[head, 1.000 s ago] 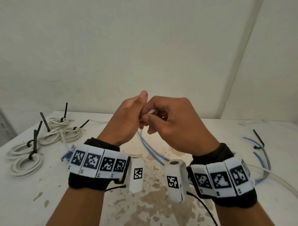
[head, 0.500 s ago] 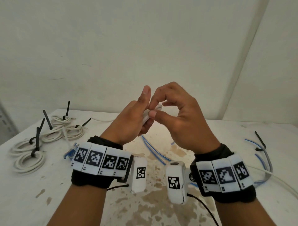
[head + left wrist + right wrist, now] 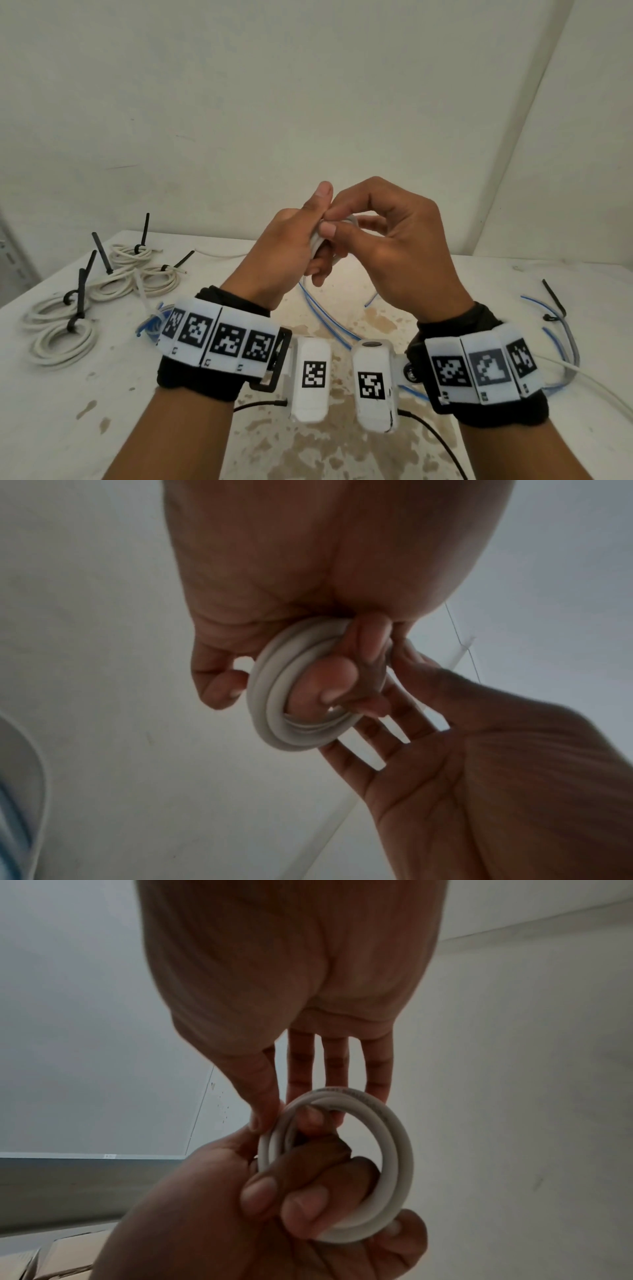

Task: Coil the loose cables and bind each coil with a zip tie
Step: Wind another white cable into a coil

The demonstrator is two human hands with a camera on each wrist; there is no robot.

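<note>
Both hands are raised above the table and meet around a small coil of white cable (image 3: 274, 718) (image 3: 387, 1150). My left hand (image 3: 291, 246) grips the coil (image 3: 317, 240), several fingers curled through its loops. My right hand (image 3: 387, 236) pinches the coil's upper edge between thumb and index finger; its other fingers stretch out behind the ring. In the head view the hands hide most of the coil. No zip tie shows on it.
Several white coils (image 3: 61, 339) bound with black zip ties (image 3: 80, 298) lie at the table's left. Loose blue cables (image 3: 325, 325) run under my hands. At the right lie a grey and blue cable (image 3: 568, 342) and a black zip tie (image 3: 555, 301). The stained table (image 3: 308, 445) meets the wall behind.
The hands have risen a little from the table. The right hand has moved round the coil, from curled close against the left hand to pinching the coil's top.
</note>
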